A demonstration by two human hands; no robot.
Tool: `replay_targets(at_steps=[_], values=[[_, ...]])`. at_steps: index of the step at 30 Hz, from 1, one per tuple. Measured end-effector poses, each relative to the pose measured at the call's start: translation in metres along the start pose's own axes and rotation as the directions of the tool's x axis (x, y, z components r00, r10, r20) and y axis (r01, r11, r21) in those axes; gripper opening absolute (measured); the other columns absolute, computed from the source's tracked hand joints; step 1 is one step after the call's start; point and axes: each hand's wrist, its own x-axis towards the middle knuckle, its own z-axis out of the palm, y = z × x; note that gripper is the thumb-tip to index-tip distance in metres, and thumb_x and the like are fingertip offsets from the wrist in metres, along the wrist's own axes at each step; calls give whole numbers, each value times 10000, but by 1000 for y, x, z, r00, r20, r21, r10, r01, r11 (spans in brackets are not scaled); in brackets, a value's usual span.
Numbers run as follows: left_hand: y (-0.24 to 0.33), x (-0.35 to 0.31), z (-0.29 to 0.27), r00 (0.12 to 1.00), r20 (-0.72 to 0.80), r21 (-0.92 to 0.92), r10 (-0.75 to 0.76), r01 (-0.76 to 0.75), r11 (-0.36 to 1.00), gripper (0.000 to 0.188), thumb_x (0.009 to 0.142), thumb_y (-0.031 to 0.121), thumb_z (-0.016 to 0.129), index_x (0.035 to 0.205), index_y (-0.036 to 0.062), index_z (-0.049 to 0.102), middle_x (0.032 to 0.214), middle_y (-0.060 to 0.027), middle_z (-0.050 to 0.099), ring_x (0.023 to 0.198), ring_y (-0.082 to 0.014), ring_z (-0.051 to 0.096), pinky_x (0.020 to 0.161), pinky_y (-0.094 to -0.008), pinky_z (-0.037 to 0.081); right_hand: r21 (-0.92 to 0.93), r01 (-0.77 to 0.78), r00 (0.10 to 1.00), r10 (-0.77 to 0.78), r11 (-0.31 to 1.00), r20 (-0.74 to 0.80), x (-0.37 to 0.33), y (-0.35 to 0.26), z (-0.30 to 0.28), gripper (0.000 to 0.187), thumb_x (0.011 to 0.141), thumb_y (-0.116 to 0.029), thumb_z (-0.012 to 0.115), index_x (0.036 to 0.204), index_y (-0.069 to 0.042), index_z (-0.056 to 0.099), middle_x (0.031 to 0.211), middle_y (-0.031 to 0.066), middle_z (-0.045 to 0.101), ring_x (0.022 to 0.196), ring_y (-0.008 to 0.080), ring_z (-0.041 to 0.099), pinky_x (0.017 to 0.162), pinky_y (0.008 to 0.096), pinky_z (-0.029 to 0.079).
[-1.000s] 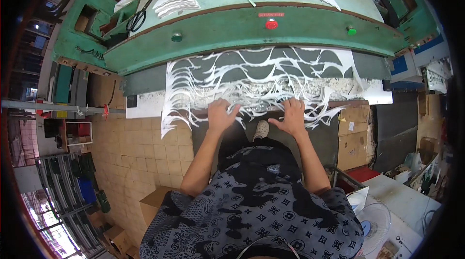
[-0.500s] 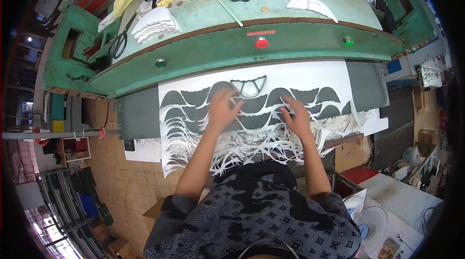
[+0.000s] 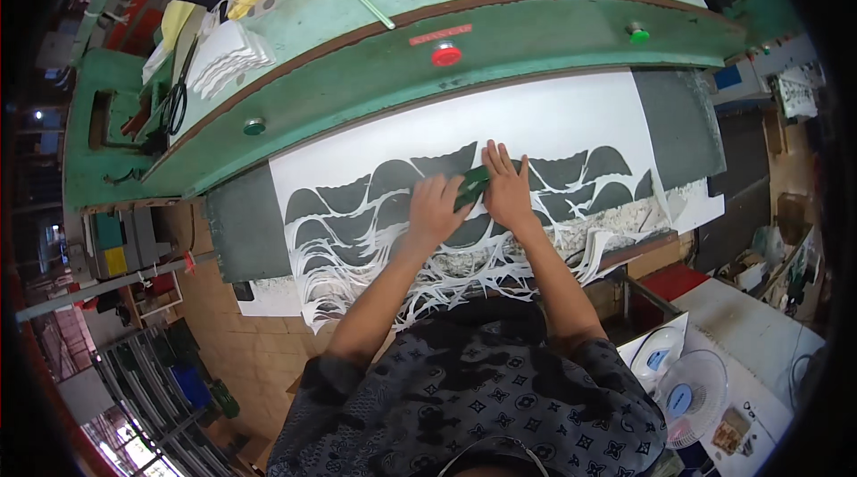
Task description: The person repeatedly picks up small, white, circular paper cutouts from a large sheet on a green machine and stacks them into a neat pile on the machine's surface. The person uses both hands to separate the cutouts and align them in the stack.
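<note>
A white sheet stack lies on the dark press bed, with rows of scalloped crescent cut-outs baring the dark surface. Over the cut-outs my left hand curls its fingers round a dark green cutting die, which is tipped up on its side. My right hand lies with its fingers stretched along the sheet, just right of the die. Whether its thumb touches the die is hard to see. Thin white offcut strips hang in a tangle nearest my body.
A green press beam with a red button and a green button crosses beyond the sheet. On top lie cut white pieces, scissors and a pale green stick. A fan stands at lower right.
The die, which lay flat near the sheet's far edge, is now tipped up in my left hand. Both hands have come together around it. The view has shifted.
</note>
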Motion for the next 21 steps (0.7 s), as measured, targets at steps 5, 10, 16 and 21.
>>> replay_targets(at_steps=[5,10,16,21], values=[[36,-41,-57,902,-157,-393,-402,317,863,457,764,66,883,1159,-19,670,1007,-121,677,911,-212,716,763,-316,598,670,-75,995,15,739,95,-7,-5,-59,594,1001,-280,650,1519,-28,504,1563,181,518,1444,368,482,1191,528,364],[73,-61,-79,773,29,-843,-633,360,401,459,841,77,882,1190,-58,616,1115,-124,686,961,-180,697,835,-298,567,981,-193,973,-136,-21,189,-64,-86,-52,538,1058,-375,604,1402,36,566,1306,145,665,1129,197,628,986,364,491],[95,-70,-128,891,134,-765,-434,371,526,658,774,53,859,1372,-9,592,1395,-153,589,1306,-221,562,1123,-367,416,943,-264,941,-271,-202,205,-93,-110,-96,405,975,-253,728,1256,18,623,1150,72,664,1053,103,601,904,285,485],[120,-81,-146,900,329,-725,-287,435,533,740,776,53,811,1459,-16,535,1420,-160,624,1244,-230,640,1050,-357,504,975,-130,901,-431,-180,40,-119,-122,-117,483,830,-167,825,1205,67,629,1167,90,648,1062,147,610,969,293,472]])
